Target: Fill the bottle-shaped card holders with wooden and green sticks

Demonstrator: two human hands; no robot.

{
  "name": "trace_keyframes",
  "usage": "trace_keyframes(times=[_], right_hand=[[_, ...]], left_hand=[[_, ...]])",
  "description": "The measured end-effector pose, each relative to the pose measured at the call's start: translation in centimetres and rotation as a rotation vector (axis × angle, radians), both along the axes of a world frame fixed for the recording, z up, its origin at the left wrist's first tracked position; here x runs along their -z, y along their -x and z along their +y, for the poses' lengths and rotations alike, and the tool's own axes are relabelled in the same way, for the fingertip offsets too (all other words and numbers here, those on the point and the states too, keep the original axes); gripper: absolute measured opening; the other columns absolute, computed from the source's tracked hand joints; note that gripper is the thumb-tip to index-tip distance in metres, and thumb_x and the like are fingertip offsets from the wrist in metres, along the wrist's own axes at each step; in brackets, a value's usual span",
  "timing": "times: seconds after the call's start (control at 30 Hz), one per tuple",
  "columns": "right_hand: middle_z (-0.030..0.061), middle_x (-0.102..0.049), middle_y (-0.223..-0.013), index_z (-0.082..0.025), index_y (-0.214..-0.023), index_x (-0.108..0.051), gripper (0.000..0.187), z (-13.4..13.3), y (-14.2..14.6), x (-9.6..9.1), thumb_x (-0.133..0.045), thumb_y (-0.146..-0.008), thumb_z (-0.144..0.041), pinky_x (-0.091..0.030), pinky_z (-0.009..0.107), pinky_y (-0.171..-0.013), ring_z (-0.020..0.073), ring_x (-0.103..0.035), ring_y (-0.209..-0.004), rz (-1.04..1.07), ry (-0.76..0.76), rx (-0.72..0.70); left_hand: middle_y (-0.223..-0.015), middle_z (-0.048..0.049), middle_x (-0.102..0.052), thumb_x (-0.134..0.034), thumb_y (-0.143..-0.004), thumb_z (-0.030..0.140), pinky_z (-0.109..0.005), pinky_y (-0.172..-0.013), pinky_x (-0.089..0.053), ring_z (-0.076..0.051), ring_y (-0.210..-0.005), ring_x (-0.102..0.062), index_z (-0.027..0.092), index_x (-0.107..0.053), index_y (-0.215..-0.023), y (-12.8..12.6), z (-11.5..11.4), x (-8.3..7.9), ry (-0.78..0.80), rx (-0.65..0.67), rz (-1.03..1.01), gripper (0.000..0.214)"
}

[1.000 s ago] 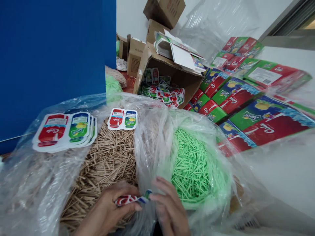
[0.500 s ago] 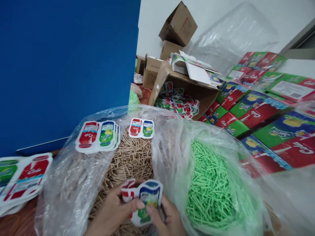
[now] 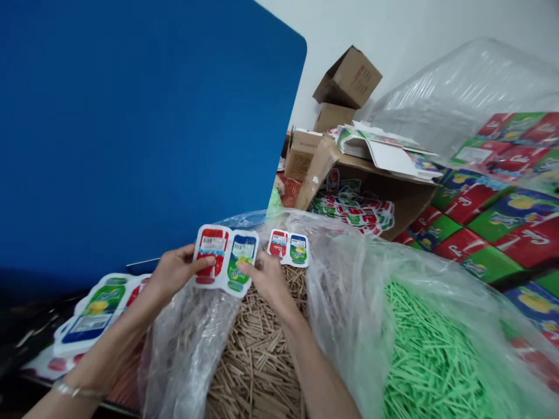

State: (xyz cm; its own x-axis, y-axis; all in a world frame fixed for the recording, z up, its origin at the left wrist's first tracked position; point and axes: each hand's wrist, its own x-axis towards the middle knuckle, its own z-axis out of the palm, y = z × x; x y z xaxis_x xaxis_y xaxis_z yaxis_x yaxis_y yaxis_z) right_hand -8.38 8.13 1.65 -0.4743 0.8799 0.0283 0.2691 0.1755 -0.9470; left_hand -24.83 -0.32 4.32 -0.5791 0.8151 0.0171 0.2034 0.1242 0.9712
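My left hand [image 3: 177,270] and my right hand [image 3: 268,279] pinch a flat, double-jar-shaped packet [image 3: 225,259] from its two sides, thumbs on its face. One half is red with "Cola", the other green and blue. It covers the left rim of a clear plastic bag [image 3: 183,349] that holds thin brown sticks [image 3: 257,355]; whether other packets lie under it is hidden. A single smaller-looking packet [image 3: 288,248] lies at the back of the sticks, just beyond my right hand. Behind my left forearm is a stack of similar packets [image 3: 94,308].
A blue panel [image 3: 140,128] stands at the left. On the right is a bag of light green sticks [image 3: 432,349]. Behind it, an open carton [image 3: 317,171] holds many packets [image 3: 353,209]. Printed red and green boxes [image 3: 515,233] are piled at the right.
Both hands have moved forward and left from above the brown sticks to the bag's left rim. The packet, bent before, now looks flat. The camera view has shifted left.
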Motion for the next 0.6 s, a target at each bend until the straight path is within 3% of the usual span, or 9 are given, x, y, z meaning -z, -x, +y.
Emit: trace_keyframes(times=[0.17,0.3,0.37,0.47,0.53,0.6], right_hand=[[0.0013,-0.073,-0.083,-0.016,-0.083,-0.068,0.009,3.9,4.7,-0.2,-0.067,-0.083,-0.026,-0.053,0.034,-0.076,0.0192,-0.069,-0.081,-0.213,-0.087,0.043],[0.0110,-0.072,-0.094,-0.012,-0.099,-0.065,0.018,3.8,5.3,0.8,-0.066,-0.082,-0.016,-0.050,0.044,-0.085,0.0254,-0.067,-0.092,-0.343,-0.181,0.130],[0.0166,-0.070,-0.101,-0.010,-0.111,-0.061,0.031,3.0,4.6,1.2,-0.066,-0.081,-0.017,-0.048,0.045,-0.088,0.0299,-0.064,-0.101,-0.341,-0.259,0.158],[0.0183,-0.064,-0.116,-0.010,-0.121,-0.055,0.038,0.7,2.5,1.7,-0.059,-0.086,-0.023,-0.044,0.042,-0.095,0.0291,-0.056,-0.115,-0.288,-0.385,0.172],[0.0156,-0.064,-0.113,-0.013,-0.116,-0.058,0.029,-1.6,0.6,2.4,-0.053,-0.089,-0.021,-0.046,0.039,-0.094,0.0263,-0.057,-0.112,-0.250,-0.437,0.170],[0.0105,-0.067,-0.100,-0.017,-0.107,-0.061,0.022,-4.2,-1.4,3.6,-0.048,-0.089,-0.016,-0.052,0.034,-0.085,0.0220,-0.063,-0.098,-0.116,-0.503,0.174]], left_hand=[[-0.079,-0.0020,-0.073,-0.064,-0.086,0.035,-0.033,-0.065,-0.058,-0.015,-0.065,-0.069,0.013,-0.067,-0.090,3.2,4.3,1.5,0.186,0.056,0.118,0.023],[-0.103,-0.0055,-0.069,-0.061,-0.089,0.029,-0.040,-0.076,-0.055,-0.020,-0.086,-0.068,0.016,-0.062,-0.111,3.6,5.2,3.3,0.293,0.013,0.364,0.026],[-0.116,-0.0132,-0.064,-0.064,-0.084,0.021,-0.051,-0.089,-0.048,-0.030,-0.105,-0.062,0.014,-0.055,-0.125,3.0,5.0,3.3,0.307,-0.046,0.532,0.042],[-0.139,-0.0234,-0.047,-0.057,-0.085,0.012,-0.061,-0.102,-0.031,-0.041,-0.131,-0.039,0.011,-0.044,-0.138,0.9,5.0,2.4,0.254,-0.033,0.751,0.054],[-0.141,-0.0179,-0.046,-0.051,-0.090,0.014,-0.055,-0.106,-0.029,-0.036,-0.133,-0.037,0.016,-0.049,-0.134,-1.1,5.9,1.7,0.209,0.088,0.835,0.044],[-0.131,-0.0109,-0.058,-0.052,-0.092,0.020,-0.047,-0.102,-0.038,-0.027,-0.123,-0.050,0.019,-0.056,-0.125,-3.0,7.8,1.5,0.202,0.228,0.867,0.033]])
